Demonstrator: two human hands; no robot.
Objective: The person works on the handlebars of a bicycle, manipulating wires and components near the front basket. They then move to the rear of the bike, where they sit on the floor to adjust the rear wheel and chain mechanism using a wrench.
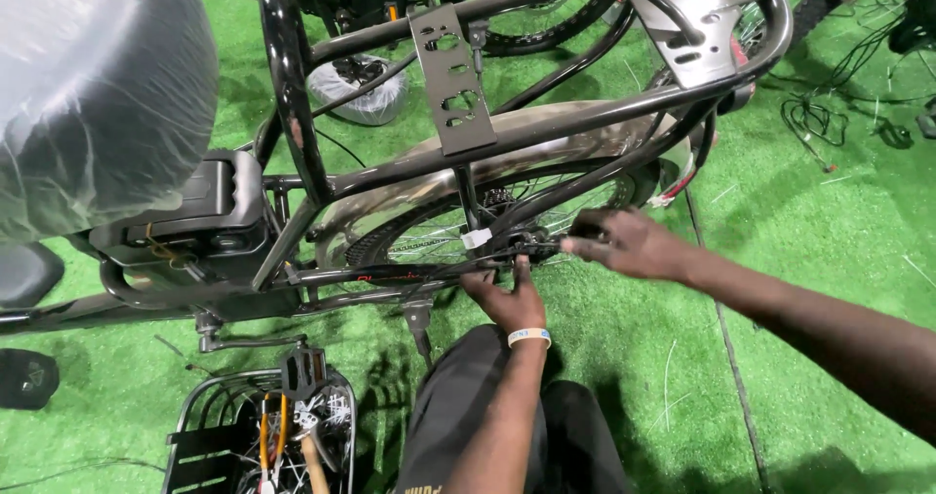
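A dark bicycle (487,143) with a rear rack (453,79) stands on green artificial turf. My left hand (509,301), wearing a pale wristband, reaches up under the frame beside the rear wheel (439,231) and touches the chainstay near the axle. My right hand (629,245) comes in from the right, its fingers pinched on a small dark part or tool at the rear axle (534,245). What exactly it grips is hidden by the fingers and frame tubes. A white tag hangs on the frame just left of my hands.
A plastic-wrapped saddle (97,94) fills the upper left. A black wire basket (210,435) holding orange-handled pliers and small parts sits at bottom left. A pedal (302,367) sticks out above it. Loose cables (819,123) lie on the turf at upper right.
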